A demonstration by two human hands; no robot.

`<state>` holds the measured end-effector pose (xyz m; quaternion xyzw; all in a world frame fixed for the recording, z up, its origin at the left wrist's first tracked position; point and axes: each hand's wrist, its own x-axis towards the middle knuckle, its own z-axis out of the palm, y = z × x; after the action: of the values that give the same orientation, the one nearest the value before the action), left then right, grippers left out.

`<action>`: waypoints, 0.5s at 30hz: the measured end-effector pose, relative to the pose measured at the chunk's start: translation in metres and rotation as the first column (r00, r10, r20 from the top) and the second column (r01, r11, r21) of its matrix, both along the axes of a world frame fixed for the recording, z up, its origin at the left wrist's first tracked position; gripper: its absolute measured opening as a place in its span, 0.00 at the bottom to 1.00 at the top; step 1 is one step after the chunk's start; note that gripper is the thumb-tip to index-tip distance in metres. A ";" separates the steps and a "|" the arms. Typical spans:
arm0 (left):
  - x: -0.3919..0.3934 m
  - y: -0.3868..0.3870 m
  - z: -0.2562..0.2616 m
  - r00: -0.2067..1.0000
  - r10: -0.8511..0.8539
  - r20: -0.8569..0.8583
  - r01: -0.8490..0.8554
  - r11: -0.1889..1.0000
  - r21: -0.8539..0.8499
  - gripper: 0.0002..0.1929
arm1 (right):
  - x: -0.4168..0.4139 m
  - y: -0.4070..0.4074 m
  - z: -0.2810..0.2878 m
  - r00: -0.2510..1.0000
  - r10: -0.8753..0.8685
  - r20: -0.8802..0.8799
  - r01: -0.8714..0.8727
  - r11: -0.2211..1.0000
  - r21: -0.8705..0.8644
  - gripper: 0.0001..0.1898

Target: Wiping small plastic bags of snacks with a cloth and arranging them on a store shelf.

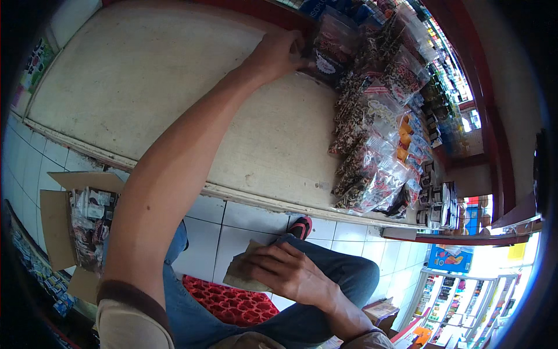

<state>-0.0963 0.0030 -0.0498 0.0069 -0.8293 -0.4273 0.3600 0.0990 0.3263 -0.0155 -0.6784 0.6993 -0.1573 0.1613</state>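
Observation:
My left hand (281, 54) reaches across the pale shelf board (270, 135) to its far side. Its fingertips meet the edge of a clear plastic packet (333, 48) with dark contents and a white label; whether they grip it is hidden. More such packets (370, 126) stand in a packed row along the board's right side, dark snack-like pieces showing through the plastic. Low in front of me, above my lap, my right hand (290, 272) holds a folded greyish-beige cloth (246, 270), its fingers spread over the top.
An open cardboard box (56, 227) with packets inside stands at the left on the tiled floor (205, 244). Lidded tubs (438, 203) are stacked at the board's right end. Wire mesh (453, 56) lies beyond the packets. A red patterned mat (226, 301) is below me.

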 end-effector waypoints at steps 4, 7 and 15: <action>0.006 -0.009 0.010 0.998 0.058 0.023 -0.058 0.998 -0.025 0.18 | 0.002 -0.003 0.003 1.000 0.002 -0.005 -0.002 1.000 -0.006 0.21; 0.024 -0.023 0.018 0.999 0.036 0.001 -0.036 0.998 0.055 0.10 | 0.004 -0.004 0.004 1.000 0.003 -0.014 -0.003 1.000 0.008 0.18; 0.245 -0.074 0.036 0.993 0.103 -0.052 -0.093 0.981 0.168 0.13 | 0.012 -0.005 0.004 1.000 -0.025 0.014 0.025 1.000 -0.001 0.26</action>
<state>0.1487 -0.0708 -0.0136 0.0649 -0.7784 -0.4764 0.4037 0.1113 0.3217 -0.0112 -0.6686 0.7064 -0.1646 0.1637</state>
